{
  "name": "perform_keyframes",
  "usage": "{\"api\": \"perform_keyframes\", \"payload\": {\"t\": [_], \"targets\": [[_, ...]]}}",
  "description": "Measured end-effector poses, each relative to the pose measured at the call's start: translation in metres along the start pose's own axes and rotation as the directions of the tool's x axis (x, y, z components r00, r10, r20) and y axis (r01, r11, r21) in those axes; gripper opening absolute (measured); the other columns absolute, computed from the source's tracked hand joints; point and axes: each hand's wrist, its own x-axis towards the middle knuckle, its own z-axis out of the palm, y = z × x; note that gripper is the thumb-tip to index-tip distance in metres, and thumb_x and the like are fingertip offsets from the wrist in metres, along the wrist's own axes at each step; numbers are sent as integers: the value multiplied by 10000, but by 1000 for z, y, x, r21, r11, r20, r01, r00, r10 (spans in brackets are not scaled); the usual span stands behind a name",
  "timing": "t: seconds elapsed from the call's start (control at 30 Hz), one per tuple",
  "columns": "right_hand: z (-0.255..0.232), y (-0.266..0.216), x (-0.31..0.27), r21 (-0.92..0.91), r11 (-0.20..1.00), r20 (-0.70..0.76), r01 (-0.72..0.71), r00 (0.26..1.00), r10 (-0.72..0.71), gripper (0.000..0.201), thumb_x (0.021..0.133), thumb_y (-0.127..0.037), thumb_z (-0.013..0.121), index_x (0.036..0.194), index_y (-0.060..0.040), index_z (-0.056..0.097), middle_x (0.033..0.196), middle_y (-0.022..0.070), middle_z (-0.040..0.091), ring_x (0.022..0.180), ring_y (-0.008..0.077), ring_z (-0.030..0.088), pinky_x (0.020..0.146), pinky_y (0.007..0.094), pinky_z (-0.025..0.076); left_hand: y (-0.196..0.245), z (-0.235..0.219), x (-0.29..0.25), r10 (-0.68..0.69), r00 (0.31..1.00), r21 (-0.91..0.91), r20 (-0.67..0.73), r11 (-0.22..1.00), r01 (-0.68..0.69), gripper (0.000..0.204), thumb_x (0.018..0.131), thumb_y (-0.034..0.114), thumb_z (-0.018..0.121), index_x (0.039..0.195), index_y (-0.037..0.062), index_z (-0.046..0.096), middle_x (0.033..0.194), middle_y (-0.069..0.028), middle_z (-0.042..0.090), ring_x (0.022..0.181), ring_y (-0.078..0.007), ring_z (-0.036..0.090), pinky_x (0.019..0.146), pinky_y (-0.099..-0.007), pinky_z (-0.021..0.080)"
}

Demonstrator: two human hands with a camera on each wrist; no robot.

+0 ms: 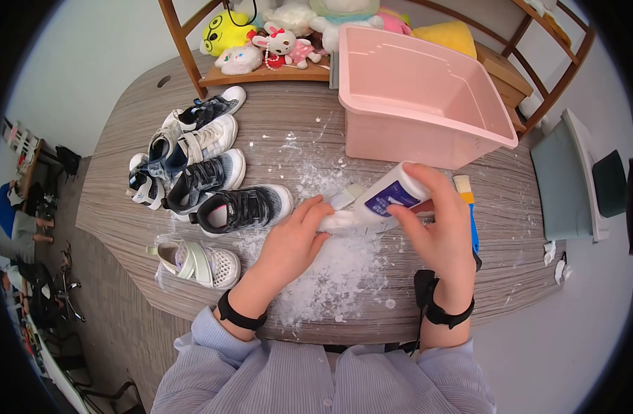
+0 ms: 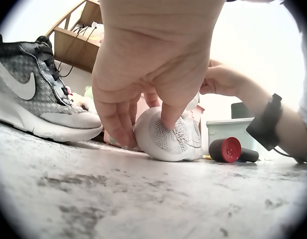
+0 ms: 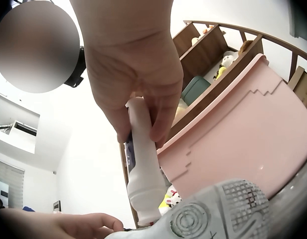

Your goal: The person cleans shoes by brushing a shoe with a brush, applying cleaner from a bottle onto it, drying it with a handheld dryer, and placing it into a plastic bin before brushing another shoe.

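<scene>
My left hand [image 1: 292, 241] grips the toe end of a small white shoe [image 1: 343, 219] on the table. In the left wrist view its patterned toe [image 2: 166, 134] shows between fingers and thumb. The right wrist view shows the grey sole [image 3: 193, 221] turned toward the camera. My right hand [image 1: 440, 221] holds a white bottle [image 1: 394, 196] with a purple label between thumb and fingers. The bottle is tilted, its narrow end down at the shoe. A black sneaker [image 1: 246, 210] stands just left of my left hand.
White residue [image 1: 337, 269] is spread over the wooden table. Several more shoes [image 1: 209, 141] stand at the left, with a white strapped shoe [image 1: 203, 265] nearer me. A pink bin [image 1: 399, 131] stands behind the hands. To the right lies a blue-handled paintbrush [image 1: 471, 214].
</scene>
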Motion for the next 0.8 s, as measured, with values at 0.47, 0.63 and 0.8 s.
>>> {"api": "perform_keyframes", "payload": {"t": [0.47,0.63,0.8], "targets": [[-12,-1,-1,-5,1000,-51,-26,998,26,513,748,28,802,1231,-55,652,1131,121,692,915,243,698,664,286,579,2,0,-2,-2,1000,13,6,1000,2,459,825,68,723,1237,126,529,1377,-175,547,987,-405,672,798,-437,578],[-13,-1,-1,-15,1000,-46,-18,999,18,514,752,32,797,1236,-62,653,1141,121,692,918,243,700,663,286,581,2,2,-2,13,1000,20,-6,1000,-13,464,825,65,723,1240,127,525,1374,-173,547,979,-401,674,792,-438,580],[-20,2,-3,-2,995,-114,-99,989,98,529,757,36,789,1253,-83,646,1180,123,689,942,235,706,669,284,588,3,1,-2,-3,1000,18,7,1000,3,462,823,62,723,1236,128,524,1373,-170,543,992,-401,670,797,-437,580]]}}
